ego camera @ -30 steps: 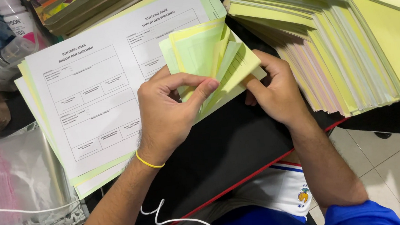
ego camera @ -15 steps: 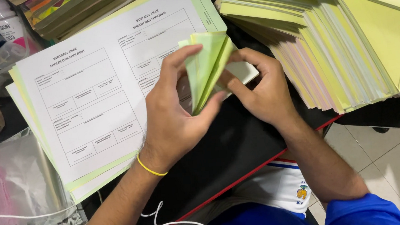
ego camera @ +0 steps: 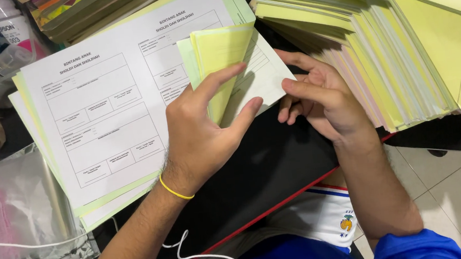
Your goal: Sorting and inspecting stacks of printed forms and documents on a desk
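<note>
Small slip bundle (yellow, green, white) fanned, tilted upright.

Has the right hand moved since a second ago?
Yes. The right hand has let go of the small slips and drawn back right, toward the big paper stack; the left hand holds them alone.

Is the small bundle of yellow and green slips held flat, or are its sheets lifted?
Lifted: the left hand bends the slips upward, exposing a white sheet beneath.

A black table top with a red edge stands over pale floor tiles.
</note>
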